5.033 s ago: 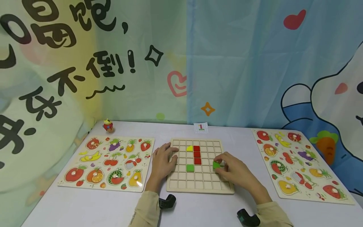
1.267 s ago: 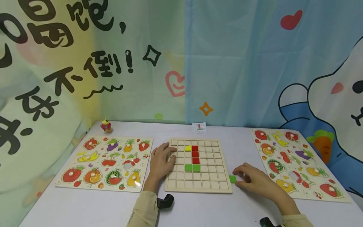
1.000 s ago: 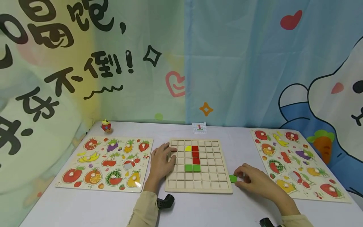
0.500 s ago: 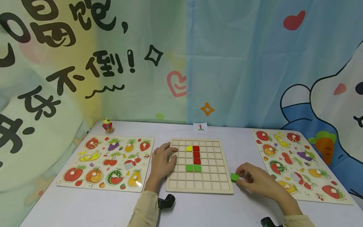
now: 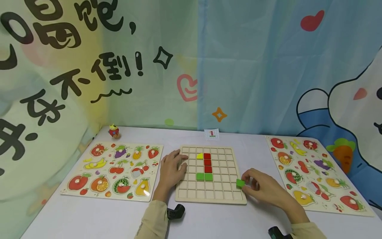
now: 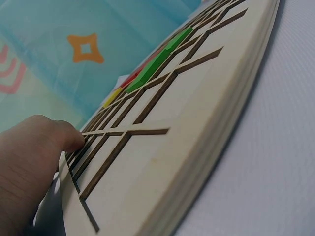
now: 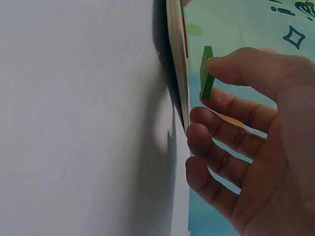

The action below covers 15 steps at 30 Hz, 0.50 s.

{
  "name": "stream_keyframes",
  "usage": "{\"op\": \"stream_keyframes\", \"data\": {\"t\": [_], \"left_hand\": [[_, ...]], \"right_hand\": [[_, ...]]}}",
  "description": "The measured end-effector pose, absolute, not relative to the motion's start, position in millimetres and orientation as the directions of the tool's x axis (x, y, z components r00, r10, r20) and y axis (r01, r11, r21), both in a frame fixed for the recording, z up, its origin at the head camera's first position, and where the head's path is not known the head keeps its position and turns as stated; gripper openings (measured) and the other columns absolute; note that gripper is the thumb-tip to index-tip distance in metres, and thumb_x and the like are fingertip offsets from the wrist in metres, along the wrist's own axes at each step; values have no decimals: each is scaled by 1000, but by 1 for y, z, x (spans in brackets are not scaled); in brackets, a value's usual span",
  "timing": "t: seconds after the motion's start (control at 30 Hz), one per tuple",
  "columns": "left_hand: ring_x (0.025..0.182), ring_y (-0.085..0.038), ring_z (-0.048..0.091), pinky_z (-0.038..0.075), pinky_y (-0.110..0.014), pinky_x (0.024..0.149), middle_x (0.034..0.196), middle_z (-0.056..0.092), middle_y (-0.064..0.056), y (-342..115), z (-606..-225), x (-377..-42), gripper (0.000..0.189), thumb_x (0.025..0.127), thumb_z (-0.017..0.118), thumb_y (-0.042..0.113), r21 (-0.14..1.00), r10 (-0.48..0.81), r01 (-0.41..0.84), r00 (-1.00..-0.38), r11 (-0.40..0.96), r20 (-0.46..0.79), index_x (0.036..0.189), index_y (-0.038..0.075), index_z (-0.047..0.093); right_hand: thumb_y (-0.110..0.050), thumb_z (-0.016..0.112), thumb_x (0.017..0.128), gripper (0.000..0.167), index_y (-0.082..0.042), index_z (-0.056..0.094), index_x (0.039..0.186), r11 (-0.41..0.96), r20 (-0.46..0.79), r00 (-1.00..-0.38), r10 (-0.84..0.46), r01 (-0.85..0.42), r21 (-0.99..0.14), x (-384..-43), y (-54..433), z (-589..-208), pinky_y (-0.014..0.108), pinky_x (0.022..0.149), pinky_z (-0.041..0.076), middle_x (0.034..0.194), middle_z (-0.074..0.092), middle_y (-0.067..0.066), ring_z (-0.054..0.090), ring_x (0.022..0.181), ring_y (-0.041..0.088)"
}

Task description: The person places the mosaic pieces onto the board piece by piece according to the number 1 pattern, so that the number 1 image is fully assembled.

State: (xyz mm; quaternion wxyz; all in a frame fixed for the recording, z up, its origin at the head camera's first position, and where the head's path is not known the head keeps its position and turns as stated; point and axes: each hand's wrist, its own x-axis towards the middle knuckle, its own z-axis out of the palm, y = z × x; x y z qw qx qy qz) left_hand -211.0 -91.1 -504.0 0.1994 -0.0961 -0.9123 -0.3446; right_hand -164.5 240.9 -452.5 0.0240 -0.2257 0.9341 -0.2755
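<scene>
A wooden grid board (image 5: 210, 198) lies mid-table. Set in its cells are a yellow tile (image 5: 200, 156), a column of red tiles (image 5: 207, 163) and two green tiles (image 5: 204, 177) side by side. My left hand (image 5: 172, 169) rests on the board's left edge, its thumb (image 6: 69, 135) touching the grid in the left wrist view. Over the board's right edge, my right hand (image 5: 265, 187) pinches a loose green square tile (image 5: 240, 183) between thumb and forefinger. In the right wrist view that tile (image 7: 206, 73) is seen edge-on, the other fingers loosely curled.
Fruit puzzle boards lie on the left (image 5: 111, 171) and right (image 5: 319, 176). Behind the grid board is a small printed pattern card (image 5: 212, 134). A little toy figure (image 5: 114, 131) stands at the back left. A printed curtain (image 5: 253, 66) hangs behind the table.
A second green tile has gone into the grid beside the first. My right hand has since picked up another green tile and moved left, over the board's right edge. My left hand stays put.
</scene>
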Motion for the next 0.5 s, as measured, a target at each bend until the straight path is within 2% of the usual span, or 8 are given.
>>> {"op": "stream_keyframes", "data": {"t": [0.5], "left_hand": [[131,-29,46,25,-55,109,135,54,-13,-92,-505,-212,23,85,59,18,607,36,295,-915,738,401,105,19,70]], "right_hand": [[-27,71,81,23,-20,59,99,734,57,-892,-448,-404,-546,-176,219,-451,18,58,42,84,56,-10,50,68,5]]}}
